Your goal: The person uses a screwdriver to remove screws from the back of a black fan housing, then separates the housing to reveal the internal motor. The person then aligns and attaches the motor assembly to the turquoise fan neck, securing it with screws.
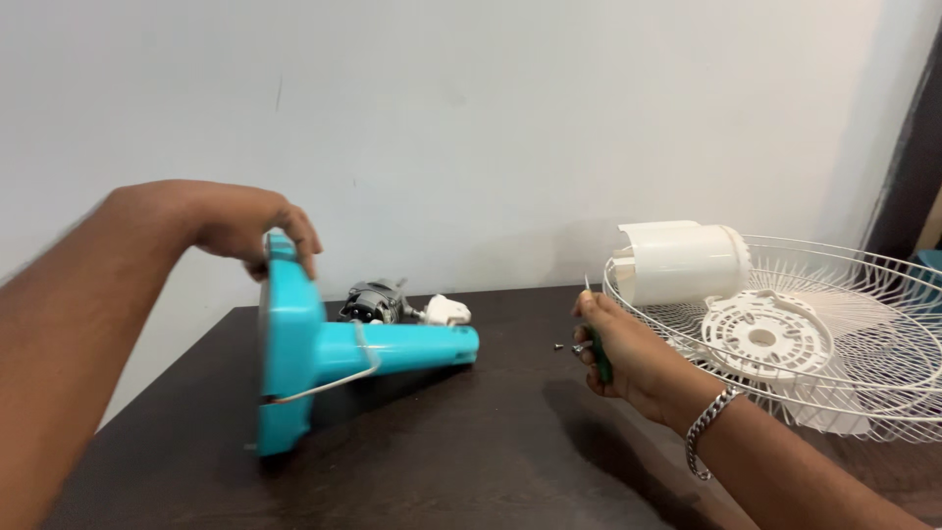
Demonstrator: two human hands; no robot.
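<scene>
Turquoise plastic fan stand [324, 353] lies on its side on the dark wooden table [471, 461]. Its flat base stands on edge at the left; the round column runs rightward from it, long axis roughly parallel to the wall, ending near the table's middle. A thin metal wire bail [339, 381] loops across the column close to the base.

Left hand [250, 228] sits on top of the upturned base edge, fingers curled over the rim, gripping it. This hand is much the nearer to the stand.

Right hand [618, 353] is closed around a green-handled screwdriver [597, 344], shaft pointing up, just right of the column's free end but apart from it. A metal chain bracelet [708, 424] is on that wrist. Small loose screws [567, 347] lie on the table just left of the knuckles.

Behind the column's end: a grey metal motor [373, 302] and a small white plastic piece [446, 310], near the wall.

To the right, a white wire fan guard [883, 393] overhangs the table, holding a white cylindrical plastic housing [682, 263] and a white round slotted plate [765, 336].

Open tabletop lies in front of the stand, toward the near edge.
</scene>
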